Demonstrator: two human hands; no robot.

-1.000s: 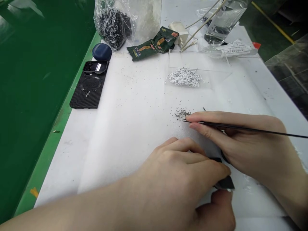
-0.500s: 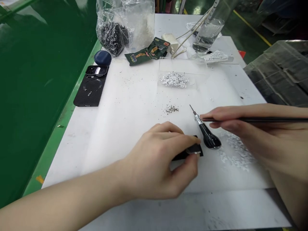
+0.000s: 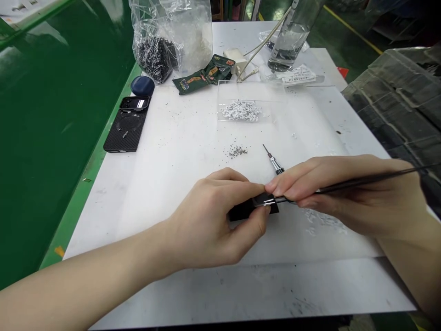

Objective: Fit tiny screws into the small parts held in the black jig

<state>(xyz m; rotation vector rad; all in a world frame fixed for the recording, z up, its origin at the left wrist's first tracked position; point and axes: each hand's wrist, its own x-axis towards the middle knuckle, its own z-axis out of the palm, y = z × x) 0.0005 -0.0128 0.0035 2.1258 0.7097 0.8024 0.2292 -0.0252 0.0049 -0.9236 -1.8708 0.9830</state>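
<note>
My left hand (image 3: 206, 220) pinches a flat black piece (image 3: 241, 212) between thumb and fingers, and a shiny strip lies on its top. My right hand (image 3: 337, 193) is shut on long black tweezers (image 3: 354, 185), whose tips reach that piece beside my left fingertips. Under my right fingers lies a small screwdriver (image 3: 274, 162) with a silver shaft, its black handle hidden by the hand. A small heap of grey specks (image 3: 237, 151) sits beyond my hands. White bits (image 3: 324, 219) are scattered beneath my right hand.
A clear tray (image 3: 240, 111) holds white bits. Behind it are a plastic bag of black bits (image 3: 151, 57), a green foil packet (image 3: 201, 76), a white charger (image 3: 234, 59) and a glass bottle (image 3: 289, 43). A black-cased phone (image 3: 126, 131) and a blue case (image 3: 142, 86) lie left, by the green bench.
My right hand has moved left over the screwdriver handle, bringing the tweezer tips to the black piece. My left hand has shifted slightly right, and the view has tilted.
</note>
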